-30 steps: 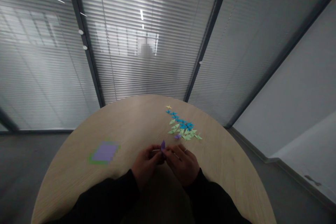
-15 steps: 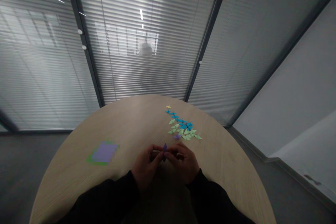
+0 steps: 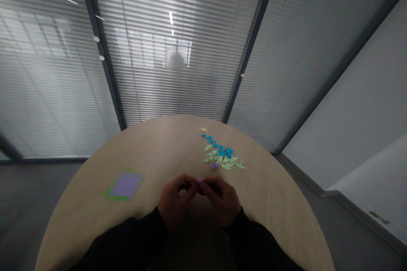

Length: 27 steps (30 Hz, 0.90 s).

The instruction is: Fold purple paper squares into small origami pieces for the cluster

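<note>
The left hand (image 3: 174,201) and the right hand (image 3: 224,201) pinch a tiny bit of purple paper (image 3: 200,180) between their fingertips. They are over a round wooden table (image 3: 280,207). Just past them sit little folded paper cranes: one yellow (image 3: 204,129), some blue (image 3: 225,152), some pale green (image 3: 227,162) and a purple one (image 3: 214,165). On the left lies a blurry purple square (image 3: 126,185) with green edges. Big blinds (image 3: 174,93) hang behind.
</note>
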Motion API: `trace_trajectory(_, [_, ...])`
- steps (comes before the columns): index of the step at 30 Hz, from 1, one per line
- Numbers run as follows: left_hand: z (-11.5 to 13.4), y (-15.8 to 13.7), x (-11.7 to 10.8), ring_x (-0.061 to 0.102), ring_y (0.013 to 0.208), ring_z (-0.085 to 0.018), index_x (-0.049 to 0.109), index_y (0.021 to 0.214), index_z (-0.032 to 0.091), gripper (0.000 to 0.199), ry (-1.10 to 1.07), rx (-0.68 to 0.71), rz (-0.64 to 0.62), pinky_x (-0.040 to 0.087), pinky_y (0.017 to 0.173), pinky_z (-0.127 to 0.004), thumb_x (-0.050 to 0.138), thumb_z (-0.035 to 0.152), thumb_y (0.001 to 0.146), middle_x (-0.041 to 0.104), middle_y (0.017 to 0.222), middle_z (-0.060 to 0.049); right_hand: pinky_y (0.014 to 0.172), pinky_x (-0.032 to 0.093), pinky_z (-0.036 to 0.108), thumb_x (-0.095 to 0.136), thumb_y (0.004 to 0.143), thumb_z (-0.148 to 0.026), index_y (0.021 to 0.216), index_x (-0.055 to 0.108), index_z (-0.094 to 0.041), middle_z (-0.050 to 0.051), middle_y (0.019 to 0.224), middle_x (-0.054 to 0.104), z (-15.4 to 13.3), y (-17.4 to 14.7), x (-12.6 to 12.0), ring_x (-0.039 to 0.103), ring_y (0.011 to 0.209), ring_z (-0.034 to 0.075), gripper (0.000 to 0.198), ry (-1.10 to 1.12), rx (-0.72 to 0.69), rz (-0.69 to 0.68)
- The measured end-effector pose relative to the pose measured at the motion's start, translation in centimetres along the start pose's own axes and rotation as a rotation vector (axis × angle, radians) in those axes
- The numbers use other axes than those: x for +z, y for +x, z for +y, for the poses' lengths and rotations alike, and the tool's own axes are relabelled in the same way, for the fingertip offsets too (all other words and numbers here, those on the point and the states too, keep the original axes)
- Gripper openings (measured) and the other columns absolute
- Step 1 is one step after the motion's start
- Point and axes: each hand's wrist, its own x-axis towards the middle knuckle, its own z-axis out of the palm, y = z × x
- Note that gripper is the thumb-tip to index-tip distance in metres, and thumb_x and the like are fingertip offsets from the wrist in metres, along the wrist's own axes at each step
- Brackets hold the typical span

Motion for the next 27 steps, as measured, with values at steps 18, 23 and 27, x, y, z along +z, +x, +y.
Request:
trace_trajectory(18, [-0.6,0.1,0.4,0.067,0.082,-0.019,0.063,0.089,0.018,0.02,-0.155,-0.035,0.062,0.053,0.077,-0.033,0.07,0.035,0.082,0.069,0.086,-0.003,0.068,0.056,0.031,0.066,0.084,-0.039,0.089,0.06,-0.021,0.004,0.083,0.068,0.1,-0.5,1.2,0.069,0.074,0.02,0.02,-0.108,-0.186,0.117])
trace_trajectory(23, [-0.5,-0.1,0.4,0.067,0.087,-0.021,0.064,0.098,0.017,0.024,-0.145,-0.034,0.017,0.053,0.081,-0.034,0.066,0.037,0.085,0.07,0.091,-0.005,0.069,0.057,0.033,0.061,0.088,-0.034,0.094,0.059,-0.022,0.005,0.085,0.069,-0.2,-0.9,1.6,0.069,0.075,0.02,0.015,-0.25,-0.254,0.16])
trace_trajectory(27, [-0.1,-0.1,0.4,0.067,0.089,-0.021,0.064,0.095,0.017,0.021,-0.152,-0.016,0.008,0.052,0.083,-0.034,0.065,0.037,0.086,0.071,0.092,-0.006,0.075,0.057,0.036,0.063,0.087,-0.035,0.101,0.059,-0.022,0.007,0.09,0.071,0.0,-0.9,1.5,0.071,0.081,0.022,0.02,-0.226,-0.234,0.154])
